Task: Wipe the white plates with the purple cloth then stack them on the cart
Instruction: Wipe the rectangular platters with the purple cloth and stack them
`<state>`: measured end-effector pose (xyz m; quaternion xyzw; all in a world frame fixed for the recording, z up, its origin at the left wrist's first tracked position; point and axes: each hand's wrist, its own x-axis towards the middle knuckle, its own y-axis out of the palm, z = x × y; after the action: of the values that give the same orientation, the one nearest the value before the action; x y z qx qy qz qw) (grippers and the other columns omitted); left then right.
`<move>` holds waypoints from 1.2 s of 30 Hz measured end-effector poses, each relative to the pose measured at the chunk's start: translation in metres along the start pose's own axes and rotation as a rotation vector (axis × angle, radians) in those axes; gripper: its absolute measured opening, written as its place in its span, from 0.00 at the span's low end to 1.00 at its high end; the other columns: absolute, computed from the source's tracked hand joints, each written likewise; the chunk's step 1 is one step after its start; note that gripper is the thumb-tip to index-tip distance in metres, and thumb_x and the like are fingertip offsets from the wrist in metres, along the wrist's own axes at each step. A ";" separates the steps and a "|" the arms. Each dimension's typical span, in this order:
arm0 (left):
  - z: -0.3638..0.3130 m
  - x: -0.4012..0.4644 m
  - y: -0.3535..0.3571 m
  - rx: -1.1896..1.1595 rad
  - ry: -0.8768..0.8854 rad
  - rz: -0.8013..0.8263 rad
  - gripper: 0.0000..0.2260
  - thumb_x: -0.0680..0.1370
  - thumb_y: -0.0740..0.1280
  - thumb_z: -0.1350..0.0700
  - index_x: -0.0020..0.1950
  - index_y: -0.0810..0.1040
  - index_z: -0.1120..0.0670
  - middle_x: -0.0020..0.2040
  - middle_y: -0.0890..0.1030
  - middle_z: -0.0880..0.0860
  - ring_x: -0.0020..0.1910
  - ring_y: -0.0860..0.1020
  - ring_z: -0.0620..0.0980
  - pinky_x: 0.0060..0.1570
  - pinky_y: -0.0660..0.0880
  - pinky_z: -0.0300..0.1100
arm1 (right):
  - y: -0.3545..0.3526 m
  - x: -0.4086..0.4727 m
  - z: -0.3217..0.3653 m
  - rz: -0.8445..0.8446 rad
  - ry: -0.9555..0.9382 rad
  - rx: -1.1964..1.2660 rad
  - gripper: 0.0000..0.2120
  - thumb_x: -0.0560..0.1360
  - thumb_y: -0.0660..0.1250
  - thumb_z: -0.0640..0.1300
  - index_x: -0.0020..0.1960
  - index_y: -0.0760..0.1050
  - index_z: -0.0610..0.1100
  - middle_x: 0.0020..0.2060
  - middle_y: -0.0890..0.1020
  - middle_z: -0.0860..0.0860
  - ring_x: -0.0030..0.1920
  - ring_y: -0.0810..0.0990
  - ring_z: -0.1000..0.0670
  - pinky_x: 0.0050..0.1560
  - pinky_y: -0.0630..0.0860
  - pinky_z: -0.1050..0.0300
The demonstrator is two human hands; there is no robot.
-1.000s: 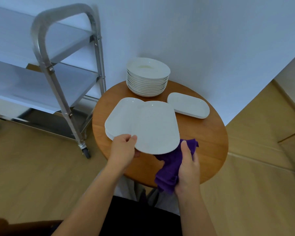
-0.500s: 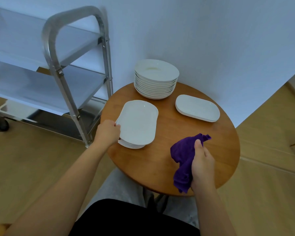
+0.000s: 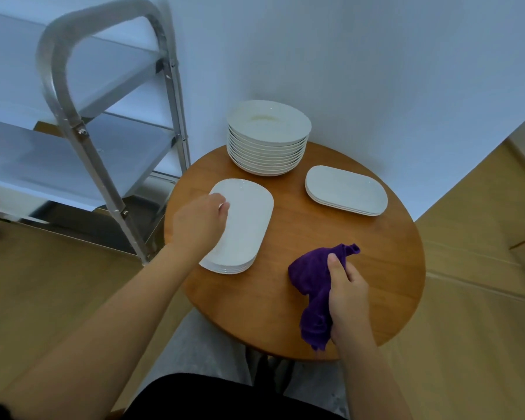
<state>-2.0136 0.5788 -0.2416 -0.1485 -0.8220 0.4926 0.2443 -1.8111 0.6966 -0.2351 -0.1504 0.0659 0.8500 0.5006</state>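
Note:
A stack of white oblong plates (image 3: pixel 246 219) lies on the left of the round wooden table (image 3: pixel 309 237). My left hand (image 3: pixel 199 222) reaches over its left rim, and the curled fingers grip the edge of the top plate. Over the table's near right part, my right hand (image 3: pixel 347 294) grips the bunched purple cloth (image 3: pixel 311 280), thumb on top. A tall stack of round white plates (image 3: pixel 269 137) stands at the back of the table. A low stack of oblong plates (image 3: pixel 346 190) lies at the back right. The metal cart (image 3: pixel 82 140) stands to the left.
The cart's shelves (image 3: pixel 43 165) show nothing on them in view, and its upright frame stands close to the table's left edge. A white wall runs behind the table. Wooden floor (image 3: pixel 479 313) surrounds it. My legs are under the near edge.
A second ago my left hand held one plate up beside the cloth; no plate is in the air now. The left hand has moved from the stack's left side onto the top plate's rim.

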 end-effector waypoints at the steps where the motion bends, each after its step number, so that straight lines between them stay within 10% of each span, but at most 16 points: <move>1: -0.015 0.009 0.004 -0.018 0.033 0.015 0.13 0.81 0.58 0.50 0.54 0.79 0.54 0.46 0.83 0.54 0.38 0.78 0.48 0.38 0.72 0.37 | -0.002 0.003 0.001 -0.007 -0.001 -0.001 0.06 0.78 0.63 0.49 0.46 0.78 0.52 0.39 0.83 0.49 0.43 0.81 0.46 0.45 0.78 0.48; 11: -0.128 0.081 0.106 -0.325 -0.120 0.412 0.15 0.81 0.60 0.48 0.40 0.75 0.56 0.38 0.78 0.53 0.40 0.77 0.50 0.40 0.71 0.41 | -0.024 0.057 0.007 -0.061 0.005 0.011 0.08 0.78 0.63 0.50 0.43 0.78 0.52 0.35 0.83 0.54 0.39 0.82 0.52 0.39 0.76 0.57; 22: -0.161 0.112 0.170 -0.441 -0.464 0.468 0.22 0.78 0.63 0.45 0.63 0.73 0.61 0.57 0.78 0.58 0.53 0.78 0.56 0.42 0.74 0.42 | -0.040 0.103 0.002 -0.046 0.068 0.076 0.10 0.78 0.64 0.48 0.40 0.81 0.50 0.37 0.85 0.50 0.42 0.83 0.47 0.44 0.78 0.50; 28: -0.162 0.111 0.166 -0.752 -0.712 0.443 0.10 0.77 0.62 0.54 0.47 0.78 0.60 0.34 0.79 0.53 0.29 0.73 0.46 0.27 0.68 0.38 | -0.049 0.105 0.000 -0.076 0.111 0.123 0.07 0.78 0.63 0.50 0.45 0.78 0.52 0.39 0.84 0.52 0.45 0.83 0.50 0.47 0.80 0.52; 36: -0.151 0.073 0.120 -1.233 -0.822 0.437 0.08 0.79 0.60 0.59 0.40 0.71 0.56 0.43 0.82 0.55 0.38 0.83 0.47 0.32 0.78 0.38 | -0.068 0.098 0.000 -0.195 0.282 0.317 0.15 0.75 0.64 0.58 0.56 0.76 0.50 0.46 0.83 0.49 0.46 0.83 0.47 0.35 0.77 0.58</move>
<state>-1.9917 0.7822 -0.2693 -0.2217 -0.9246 -0.0015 -0.3099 -1.7962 0.8109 -0.2640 -0.1930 0.2530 0.7472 0.5834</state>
